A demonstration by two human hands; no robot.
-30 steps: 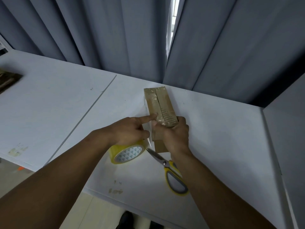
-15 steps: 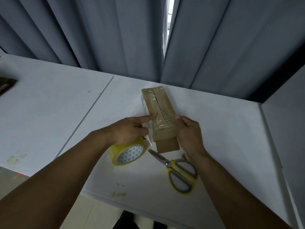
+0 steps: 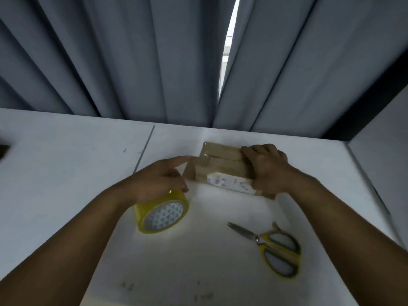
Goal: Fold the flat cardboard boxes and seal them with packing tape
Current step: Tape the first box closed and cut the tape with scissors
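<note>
The right hand (image 3: 267,168) clamps one box (image 3: 220,166). The left hand (image 3: 159,180) curls round one tape roll (image 3: 163,213), its pointer touching the box. One scissors (image 3: 271,246) lies near the right fingers, apart.

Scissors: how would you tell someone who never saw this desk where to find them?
Start at the white table before the grey curtains. Nearer than the cardboard box that the right hand grips, the scissors lie flat, untouched. Only they have metal blades and yellow loop handles; the tape roll in the left hand is yellow too, but round.
</note>
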